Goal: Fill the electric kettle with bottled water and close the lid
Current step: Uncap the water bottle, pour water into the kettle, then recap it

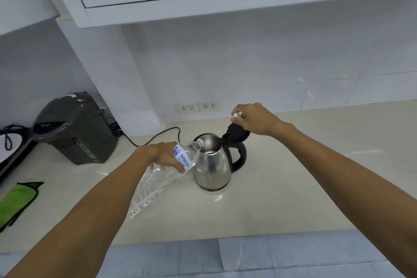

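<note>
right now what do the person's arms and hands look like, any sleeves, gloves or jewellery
Both forearms are bare along all of their visible length: no sleeves show. The left hand and the right hand wear no gloves, and no watch, bracelet or ring is visible on either wrist or on the fingers that show. No markings, straps or cables are on the arms.

I saw a shiny silver kettle with a black handle and a black lid, and a clear bottle whose white label carried blue lettering. A small white cap showed at my right hand. The counter was pale cream, the wall tiles white, the water dispenser dark grey, and the cloth bright green edged in black.
</note>
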{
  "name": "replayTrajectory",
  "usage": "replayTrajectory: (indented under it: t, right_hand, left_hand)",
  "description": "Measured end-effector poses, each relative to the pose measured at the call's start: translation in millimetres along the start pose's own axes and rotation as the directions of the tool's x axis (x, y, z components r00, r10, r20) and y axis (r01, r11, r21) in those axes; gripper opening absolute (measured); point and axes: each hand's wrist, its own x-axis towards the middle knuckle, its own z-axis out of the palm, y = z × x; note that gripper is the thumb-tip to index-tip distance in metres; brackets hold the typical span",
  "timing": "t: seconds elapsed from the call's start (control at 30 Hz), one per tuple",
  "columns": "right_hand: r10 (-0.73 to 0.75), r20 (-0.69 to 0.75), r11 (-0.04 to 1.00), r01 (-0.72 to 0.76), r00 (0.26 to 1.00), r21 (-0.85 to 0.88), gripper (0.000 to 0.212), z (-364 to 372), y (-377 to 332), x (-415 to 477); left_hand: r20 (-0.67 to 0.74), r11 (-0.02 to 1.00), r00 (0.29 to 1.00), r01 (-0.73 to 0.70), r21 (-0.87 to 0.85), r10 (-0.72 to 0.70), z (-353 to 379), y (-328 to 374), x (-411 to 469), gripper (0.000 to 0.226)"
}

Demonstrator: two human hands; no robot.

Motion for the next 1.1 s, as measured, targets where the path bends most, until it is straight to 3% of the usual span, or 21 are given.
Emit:
replayTrajectory:
  t: [0.13,0.23,0.37,0.77,0.9,1.1]
  right_hand:
    - [-0.005,0.001,1.000,0.005,1.000,0.014,0.028,2.8,-2.9,2.5]
    - [-0.011,-0.003,1.000,0.011,1.000,0.008,0.028,3.5,-4.2,3.1]
    - [-0.007,-0.004,1.000,0.007,1.000,0.004,0.027,3.4,-4.4,2.1]
    - [-0.015,-0.007,1.000,0.015,1.000,-0.005,0.029,3.7,-2.1,-1.2]
    - [-0.013,-0.012,1.000,0.013,1.000,-0.004,0.029,3.5,0.1,-2.1]
    - [-0.012,0.004,1.000,0.012,1.000,-0.011,0.027,10.1,3.1,-3.7]
  left_hand:
    - [0.018,1.000,1.000,-0.012,0.027,0.012,-6.7,5.7,-4.5,0.045]
    - [0.036,0.999,0.999,0.002,0.043,-0.003,-10.8,6.3,-6.0,0.055]
    - [0.048,0.998,0.999,-0.002,0.068,-0.002,-15.2,9.7,-13.0,0.037]
    - [0.028,0.997,1.000,0.012,0.075,-0.014,-17.1,6.8,-11.3,0.062]
    - [0.038,0.995,0.999,-0.021,0.095,0.018,-17.3,11.9,-13.9,0.046]
    - [0.039,0.994,0.999,-0.020,0.111,0.016,-15.8,14.4,-12.3,0.041]
